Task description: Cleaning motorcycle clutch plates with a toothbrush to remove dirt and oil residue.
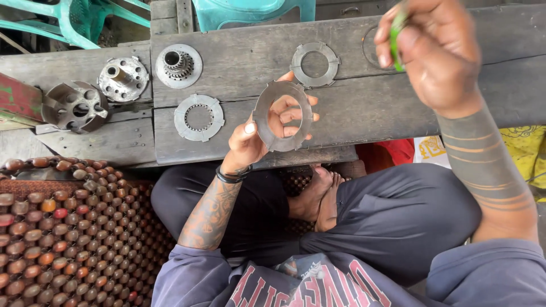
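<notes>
Risk first. The left hand (256,136) holds a flat grey metal ring plate (282,116) by its rim only, tilted up off the surface (364,108). The thumb sits on the near edge and the fingers (296,113) pass behind and show through the centre hole. My judgement: a thin plate held at the edge could pivot or slip out, and it would drop onto the planks or into the lap below. An oily film on the metal would make that more likely, though I cannot tell whether there is one.

Left fingers: partly curled, loosely spread behind the plate, pinching it against the thumb. Not a full wrap.

Right hand (438,54): raised, well to the right of the plate and above it. Its fingers are pressed together around a small green object (397,31); most of it is hidden, so I cannot tell what it is. A tight pinch on something that small could let it pop free.

Outward from the left fingers: a second ring plate (314,64) lies flat just beyond them, a toothed-bore ring plate (199,117) to their left. Farther left sit a splined hub (178,65), a flanged hub (123,78) and a drilled round housing (75,106). Below, crossed legs and a beaded mat (68,233).
</notes>
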